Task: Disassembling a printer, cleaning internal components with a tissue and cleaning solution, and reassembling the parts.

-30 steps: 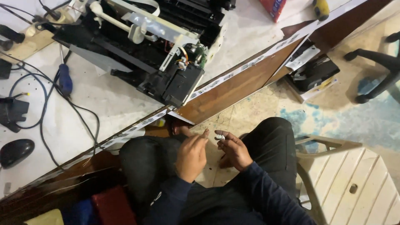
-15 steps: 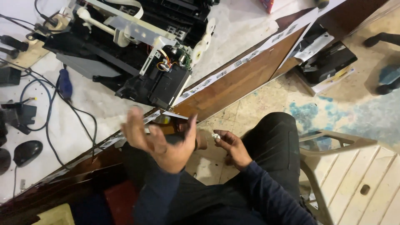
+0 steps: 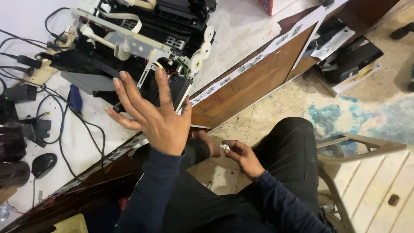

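Left hand (image 3: 157, 114) fully spread, holding nothing, above the desk edge (image 3: 241, 71) beside the dismantled printer (image 3: 142, 47); right hand (image 3: 241, 155) pinches 1 small white part (image 3: 224, 147) over open floor (image 3: 276, 108).

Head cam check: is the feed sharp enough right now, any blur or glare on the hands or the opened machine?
Head view: left hand slightly motion-soft at the fingertips; right hand sharp, pinching a small white part; opened machine clear under even light; white tabletop bright but not blown out; edges bowed by the wide lens.
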